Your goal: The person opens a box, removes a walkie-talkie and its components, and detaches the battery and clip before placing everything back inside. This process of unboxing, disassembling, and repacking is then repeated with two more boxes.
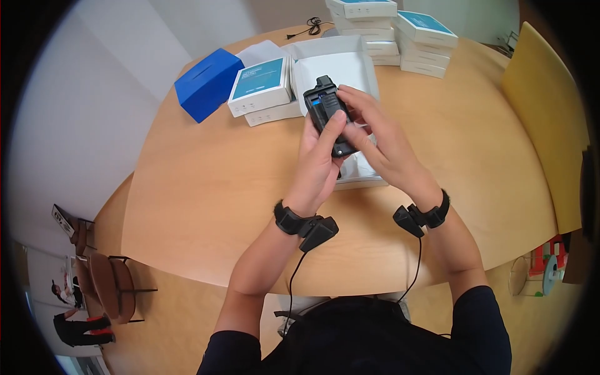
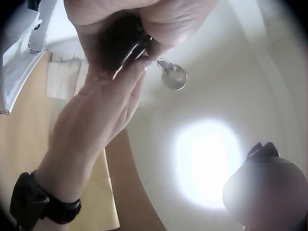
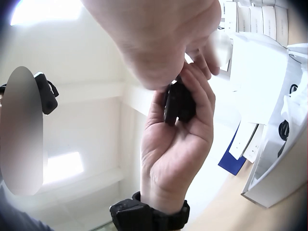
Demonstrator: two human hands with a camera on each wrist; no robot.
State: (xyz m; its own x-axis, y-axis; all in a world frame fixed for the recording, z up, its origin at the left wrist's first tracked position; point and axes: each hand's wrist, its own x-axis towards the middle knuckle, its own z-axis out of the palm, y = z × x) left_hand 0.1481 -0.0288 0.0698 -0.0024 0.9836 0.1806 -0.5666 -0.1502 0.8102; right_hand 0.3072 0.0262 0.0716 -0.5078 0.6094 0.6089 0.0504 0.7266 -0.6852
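Note:
Both hands hold a black handheld device above an open white box. It has a stubby knob at its top end and a small blue patch on its face. My left hand grips it from below and the left, thumb lying along its front. From the right, my right hand curls its fingers at the upper edge, with the thumb over the lower part. In the right wrist view the device sits against the left palm. Part of it is hidden by the fingers in both wrist views.
A blue box and white boxes with teal labels stand at the back left of the table. More white boxes are stacked at the back right. A black cable lies behind, and a yellow panel borders the right side.

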